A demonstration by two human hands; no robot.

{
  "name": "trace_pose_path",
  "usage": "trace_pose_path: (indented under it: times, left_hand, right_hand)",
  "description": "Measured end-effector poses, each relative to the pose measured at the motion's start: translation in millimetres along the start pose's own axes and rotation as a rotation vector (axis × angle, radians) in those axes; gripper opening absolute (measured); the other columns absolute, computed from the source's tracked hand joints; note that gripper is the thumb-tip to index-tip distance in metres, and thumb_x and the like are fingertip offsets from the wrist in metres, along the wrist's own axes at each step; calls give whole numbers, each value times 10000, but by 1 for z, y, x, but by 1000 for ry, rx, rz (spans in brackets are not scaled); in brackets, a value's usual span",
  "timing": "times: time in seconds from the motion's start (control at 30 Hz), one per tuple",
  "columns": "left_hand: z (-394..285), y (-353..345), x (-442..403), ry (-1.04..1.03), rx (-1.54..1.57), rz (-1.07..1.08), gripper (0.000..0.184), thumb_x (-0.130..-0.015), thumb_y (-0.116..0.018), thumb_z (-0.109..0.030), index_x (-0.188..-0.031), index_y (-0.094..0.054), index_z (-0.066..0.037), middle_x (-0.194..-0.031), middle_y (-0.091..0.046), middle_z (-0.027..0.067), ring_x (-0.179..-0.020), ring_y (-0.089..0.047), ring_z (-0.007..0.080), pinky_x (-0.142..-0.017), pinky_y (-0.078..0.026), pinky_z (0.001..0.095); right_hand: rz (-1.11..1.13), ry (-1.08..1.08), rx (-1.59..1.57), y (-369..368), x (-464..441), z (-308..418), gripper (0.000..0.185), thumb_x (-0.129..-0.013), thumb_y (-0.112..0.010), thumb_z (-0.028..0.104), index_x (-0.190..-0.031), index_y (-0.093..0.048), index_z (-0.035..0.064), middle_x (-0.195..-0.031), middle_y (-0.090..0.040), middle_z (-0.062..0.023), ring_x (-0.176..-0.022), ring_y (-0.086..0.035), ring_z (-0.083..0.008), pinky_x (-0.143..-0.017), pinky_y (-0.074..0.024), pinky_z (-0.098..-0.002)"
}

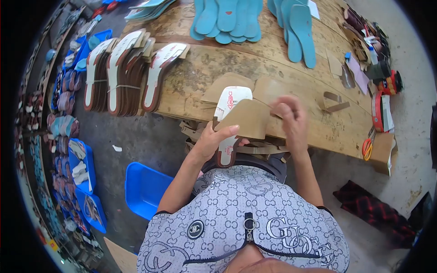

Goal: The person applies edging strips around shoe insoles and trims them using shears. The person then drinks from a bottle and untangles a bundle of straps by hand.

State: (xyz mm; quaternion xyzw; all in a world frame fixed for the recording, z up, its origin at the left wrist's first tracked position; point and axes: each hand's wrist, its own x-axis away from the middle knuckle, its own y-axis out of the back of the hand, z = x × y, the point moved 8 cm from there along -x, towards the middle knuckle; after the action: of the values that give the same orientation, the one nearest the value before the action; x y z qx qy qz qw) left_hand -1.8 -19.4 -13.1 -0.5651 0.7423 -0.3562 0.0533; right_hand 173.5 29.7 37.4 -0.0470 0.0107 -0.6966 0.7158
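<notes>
My left hand [214,141] holds a white insole board with red print and a brown edge [227,157], its thumb pressing a tan cardboard piece [249,119] laid over the board's middle. The board hangs over the table's front edge, heel toward my body. To the right of the cardboard is my right hand [291,116], raised, its fingers bent and blurred; whether it holds anything is too smeared to tell. More tan pieces [221,86] lie on the wooden table just behind the board.
Stacked insole boards [122,77] stand at the table's left, turquoise insoles [227,18] at the back. Scissors [368,146], tape rolls [392,82] and a cardboard box [383,152] are on the right. A blue bin [145,189] sits on the floor at left.
</notes>
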Motion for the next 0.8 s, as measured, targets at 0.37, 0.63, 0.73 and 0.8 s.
trace_pose_path:
  times: [0.37, 0.63, 0.73, 0.8]
  left_hand:
    - [-23, 11, 18, -234, 177, 56, 586, -850, -599, -371, -1240, -473, 48, -866, -657, 225, -742, -678, 300, -658, -583, 391]
    - [17, -32, 14, 273, -135, 285, 539, -795, -629, -168, -1248, -465, 75, -1073, -625, 195, -836, -682, 296, -765, -558, 401]
    - [20, -27, 14, 280, -137, 268, 546, -787, -637, -178, -1243, -470, 72, -1048, -631, 190, -807, -683, 295, -761, -560, 403]
    - [22, -24, 14, 298, -132, 271, 555, -779, -644, -183, -1241, -471, 72, -1041, -631, 188, -798, -682, 293, -758, -561, 406]
  right_hand:
    - [95, -473, -453, 1, 11, -38, 277, -914, -568, 249, -1070, -615, 25, -775, -580, 27, -543, -470, -19, -370, -290, -181]
    - [315, -620, -489, -1, 19, -31, 240, -914, -576, 281, -992, -604, 55, -712, -558, 32, -500, -452, -21, -353, -299, -193]
    - [329, -650, -468, -1, 22, -29, 211, -914, -579, 290, -913, -596, 80, -691, -547, 34, -488, -449, -26, -347, -292, -199]
    - [330, -659, -455, -2, 23, -31, 214, -912, -580, 296, -892, -593, 83, -685, -546, 31, -484, -453, -28, -344, -297, -199]
